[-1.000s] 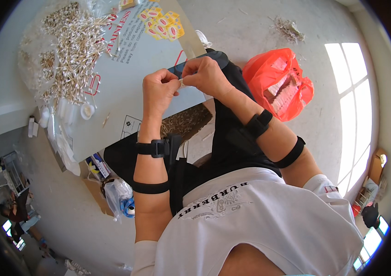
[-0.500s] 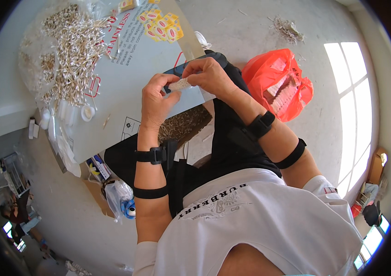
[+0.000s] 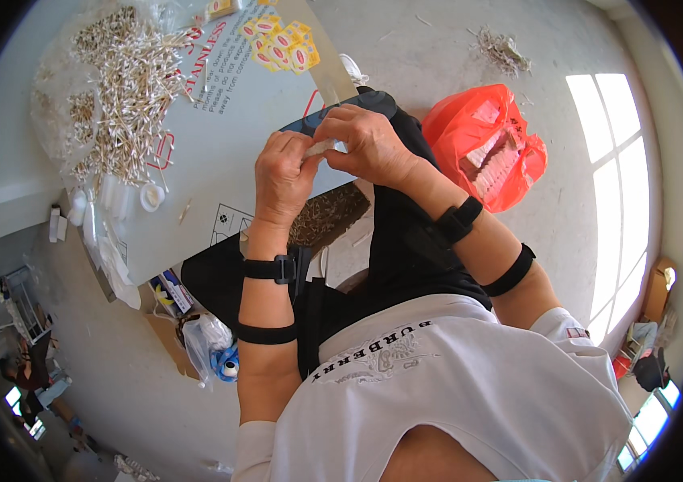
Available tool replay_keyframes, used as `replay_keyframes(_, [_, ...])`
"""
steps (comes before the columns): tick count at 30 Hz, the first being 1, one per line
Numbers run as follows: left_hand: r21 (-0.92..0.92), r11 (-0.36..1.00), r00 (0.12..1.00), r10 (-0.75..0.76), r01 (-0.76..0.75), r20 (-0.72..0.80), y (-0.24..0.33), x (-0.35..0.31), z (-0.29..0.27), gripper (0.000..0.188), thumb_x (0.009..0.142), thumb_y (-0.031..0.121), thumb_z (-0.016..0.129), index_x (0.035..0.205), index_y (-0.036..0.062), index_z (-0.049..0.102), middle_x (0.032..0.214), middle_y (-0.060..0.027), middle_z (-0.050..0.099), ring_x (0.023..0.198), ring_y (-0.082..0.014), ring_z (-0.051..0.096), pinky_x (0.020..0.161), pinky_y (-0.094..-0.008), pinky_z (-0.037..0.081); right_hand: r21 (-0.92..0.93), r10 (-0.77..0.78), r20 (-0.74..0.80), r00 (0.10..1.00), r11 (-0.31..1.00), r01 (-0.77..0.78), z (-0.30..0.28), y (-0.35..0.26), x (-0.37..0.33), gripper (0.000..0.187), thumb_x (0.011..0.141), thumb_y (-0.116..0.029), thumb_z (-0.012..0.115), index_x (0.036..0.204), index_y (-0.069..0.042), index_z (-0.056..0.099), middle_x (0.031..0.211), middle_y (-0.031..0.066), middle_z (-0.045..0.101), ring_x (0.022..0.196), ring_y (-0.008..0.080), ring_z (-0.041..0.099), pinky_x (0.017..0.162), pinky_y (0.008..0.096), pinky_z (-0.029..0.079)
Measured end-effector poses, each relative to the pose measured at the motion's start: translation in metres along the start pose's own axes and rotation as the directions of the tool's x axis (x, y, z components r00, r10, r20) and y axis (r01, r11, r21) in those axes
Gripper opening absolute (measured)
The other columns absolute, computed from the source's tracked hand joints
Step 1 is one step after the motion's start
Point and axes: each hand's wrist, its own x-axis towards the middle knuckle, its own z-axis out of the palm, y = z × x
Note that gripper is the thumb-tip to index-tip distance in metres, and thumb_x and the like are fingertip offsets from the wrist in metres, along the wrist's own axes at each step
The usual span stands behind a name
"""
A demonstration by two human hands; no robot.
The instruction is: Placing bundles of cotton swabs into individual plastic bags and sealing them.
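Observation:
Both hands meet over the near right part of the table. Between them is a small pack of cotton swabs (image 3: 323, 148), white and in what looks like clear film. My left hand (image 3: 284, 177) pinches its left end with thumb and curled fingers. My right hand (image 3: 367, 145) grips the other end, its fingers bent over the top; they hide much of the pack. A big heap of loose cotton swabs (image 3: 132, 96) spills from a clear plastic bag (image 3: 56, 100) at the table's left. Several yellow-and-white labels (image 3: 281, 44) lie at the far edge.
The grey table (image 3: 173, 217) ends just before my lap. Below its edge is a brown box of loose swabs (image 3: 329, 217). A red plastic bag (image 3: 458, 116) with packed bundles stands on the floor at right. Round white containers (image 3: 151, 197) sit near the heap.
My left hand has moved slightly right, closing its fingers on the pack's left end. My right hand has come down a little, so the hands are closer together.

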Motion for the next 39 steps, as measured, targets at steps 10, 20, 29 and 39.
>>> replay_keyframes(10, [-0.049, 0.998, 0.999, -0.047, 0.048, 0.013, -0.004, -0.004, -0.004, 0.022, 0.071, -0.001, 0.073, 0.091, 0.0023, 0.066, 0.089, -0.0105, 0.067, 0.083, -0.032, 0.063, 0.071, -0.0399, 0.053, -0.016, -0.151, 0.008, 0.989, 0.988, 0.151, 0.0, 0.012, 0.001, 0.02, 0.072, -0.005, 0.071, 0.092, -0.005, 0.067, 0.085, 0.0085, 0.063, 0.086, 0.03, 0.061, 0.075, 0.0388, 0.052])
replay_keyframes(20, [-0.182, 0.963, 0.98, -0.189, 0.197, 0.062, -0.005, 0.004, -0.017, 0.032, 0.072, -0.009, 0.066, 0.103, -0.0007, 0.066, 0.092, -0.0134, 0.066, 0.075, -0.0295, 0.066, 0.063, -0.0343, 0.053, 0.166, 0.039, 0.082, 0.996, 0.985, -0.052, -0.007, 0.016, 0.004, 0.025, 0.077, -0.001, 0.07, 0.102, -0.001, 0.067, 0.092, 0.0106, 0.065, 0.083, 0.0265, 0.064, 0.075, 0.0339, 0.052])
replay_keyframes(29, [-0.301, 0.862, 0.911, -0.404, 0.408, 0.076, -0.003, 0.01, -0.019, 0.018, 0.074, -0.001, 0.065, 0.091, -0.0054, 0.069, 0.082, -0.0125, 0.071, 0.07, -0.0183, 0.067, 0.055, -0.0283, 0.053, 0.239, 0.214, 0.014, 0.977, 0.948, -0.211, -0.002, 0.005, 0.007, 0.018, 0.077, -0.006, 0.073, 0.092, 0.002, 0.069, 0.075, 0.0067, 0.066, 0.068, 0.0128, 0.063, 0.063, 0.0275, 0.05])
replay_keyframes(39, [-0.289, 0.64, 0.702, -0.637, 0.712, 0.318, 0.003, 0.032, -0.015, 0.011, 0.076, 0.001, 0.066, 0.083, -0.0073, 0.067, 0.074, -0.009, 0.067, 0.062, -0.0135, 0.062, 0.054, -0.0247, 0.052, 0.365, 0.582, 0.263, 0.769, 0.678, -0.638, 0.001, 0.002, 0.025, 0.013, 0.073, -0.007, 0.075, 0.074, 0.001, 0.066, 0.065, 0.004, 0.064, 0.059, 0.0098, 0.063, 0.054, 0.0247, 0.048])
